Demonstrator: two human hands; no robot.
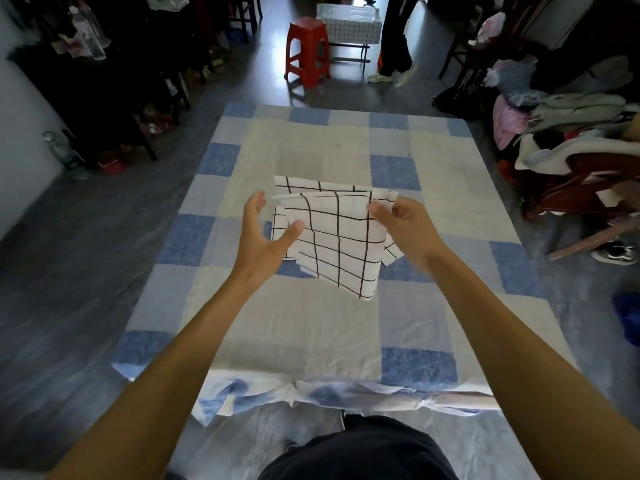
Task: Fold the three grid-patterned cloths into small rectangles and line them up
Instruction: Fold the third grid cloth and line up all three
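A white cloth with a black grid (pixel 341 244) hangs partly folded above the middle of the table. My right hand (pixel 398 223) pinches its upper right edge and lifts it. Spread open beside the cloth's left edge is my left hand (pixel 266 233), fingers straight and holding nothing. More grid-patterned fabric (pixel 298 187) shows behind the top left of the held cloth; I cannot tell whether it is a separate cloth. No other grid cloths are plainly visible on the table.
The table carries a blue, grey and cream checked tablecloth (pixel 311 327). A red stool (pixel 307 50) and a standing person's legs (pixel 394 46) are beyond the far edge. Piled clothes on a chair (pixel 568 133) lie right, dark furniture (pixel 104 81) left.
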